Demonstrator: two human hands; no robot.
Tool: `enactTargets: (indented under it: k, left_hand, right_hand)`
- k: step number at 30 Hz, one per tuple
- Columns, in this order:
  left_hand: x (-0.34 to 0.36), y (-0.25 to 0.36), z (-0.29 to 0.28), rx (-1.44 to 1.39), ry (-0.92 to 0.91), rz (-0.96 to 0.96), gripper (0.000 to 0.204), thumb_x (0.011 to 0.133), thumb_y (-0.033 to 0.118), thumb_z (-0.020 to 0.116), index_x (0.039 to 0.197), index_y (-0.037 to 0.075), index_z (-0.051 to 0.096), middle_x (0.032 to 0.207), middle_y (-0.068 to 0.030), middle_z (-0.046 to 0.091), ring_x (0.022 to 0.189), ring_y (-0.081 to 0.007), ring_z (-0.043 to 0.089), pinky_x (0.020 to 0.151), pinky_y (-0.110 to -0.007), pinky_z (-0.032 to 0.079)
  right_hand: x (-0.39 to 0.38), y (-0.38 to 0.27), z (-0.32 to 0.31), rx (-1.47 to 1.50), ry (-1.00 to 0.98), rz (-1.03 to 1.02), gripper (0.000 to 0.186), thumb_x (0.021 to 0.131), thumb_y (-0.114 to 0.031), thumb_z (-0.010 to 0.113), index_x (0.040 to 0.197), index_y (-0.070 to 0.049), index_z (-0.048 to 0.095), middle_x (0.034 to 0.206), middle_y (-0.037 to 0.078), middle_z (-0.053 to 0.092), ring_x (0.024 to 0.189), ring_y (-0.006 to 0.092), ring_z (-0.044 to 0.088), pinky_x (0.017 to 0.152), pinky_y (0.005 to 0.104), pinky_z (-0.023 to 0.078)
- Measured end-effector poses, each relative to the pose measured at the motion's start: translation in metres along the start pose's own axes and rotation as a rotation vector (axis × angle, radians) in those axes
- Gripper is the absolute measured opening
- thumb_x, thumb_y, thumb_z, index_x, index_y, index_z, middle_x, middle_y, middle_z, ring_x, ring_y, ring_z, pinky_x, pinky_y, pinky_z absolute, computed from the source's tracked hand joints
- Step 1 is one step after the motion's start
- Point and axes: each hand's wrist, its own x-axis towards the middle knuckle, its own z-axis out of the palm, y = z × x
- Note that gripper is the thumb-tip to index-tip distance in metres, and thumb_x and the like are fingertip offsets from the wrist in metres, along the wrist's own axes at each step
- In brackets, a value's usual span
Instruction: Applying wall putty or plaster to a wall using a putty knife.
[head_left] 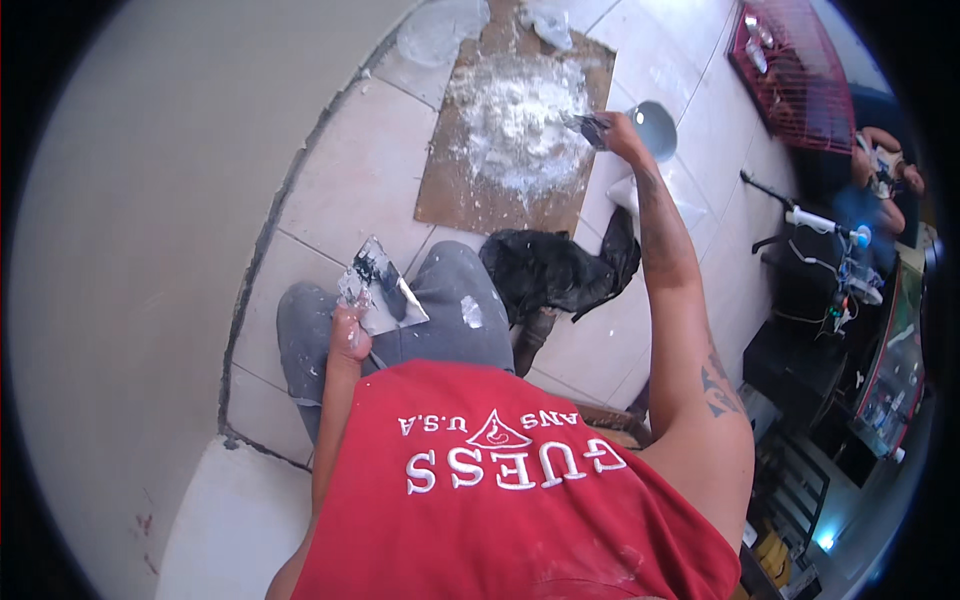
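Observation:
My left hand [349, 334] is closed around a wide metal plastering trowel [398, 308] smeared with white plaster, held above my grey trousers. My right arm reaches forward, and my right hand [622, 137] grips a putty knife [585, 127] with a dark, plaster-streaked blade. That blade is at the right edge of a heap of white powder [512, 115], though I cannot tell whether it touches the powder. Beneath the heap lies a brown board [440, 195] on the tiles.
A grey bucket [654, 132] stands right of the board. Black cloth [545, 272] lies before my knees, and a clear plastic bag [547, 25] is at the board's far end. A bare wall [150, 250] rises on the left. Another person [885, 170] sits at the far right.

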Motion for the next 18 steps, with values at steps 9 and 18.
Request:
enactTargets:
  k: [9,18]
  left_hand:
    - [-0.103,0.024,0.113,0.356,0.101,0.378,0.026,0.074,0.002,0.05,0.1,0.001,0.047,0.088,-0.0109,0.055,0.075,-0.0175,0.055,0.064,-0.028,0.045]
    - [-0.257,0.066,0.095,0.203,-0.075,0.575,0.023,0.075,0.003,0.052,0.096,-0.002,0.046,0.083,-0.0083,0.056,0.073,-0.0147,0.056,0.062,-0.027,0.046]
  right_hand:
    - [-0.226,-0.26,-0.032,0.728,0.434,-0.369,0.035,0.069,0.008,0.055,0.103,0.007,0.046,0.09,0.009,0.055,0.081,0.0137,0.053,0.073,0.0255,0.043]
    - [-0.358,-0.43,0.082,0.372,0.394,-0.704,0.039,0.066,0.011,0.048,0.104,0.003,0.045,0.097,0.016,0.051,0.095,0.0248,0.049,0.08,0.0308,0.038]
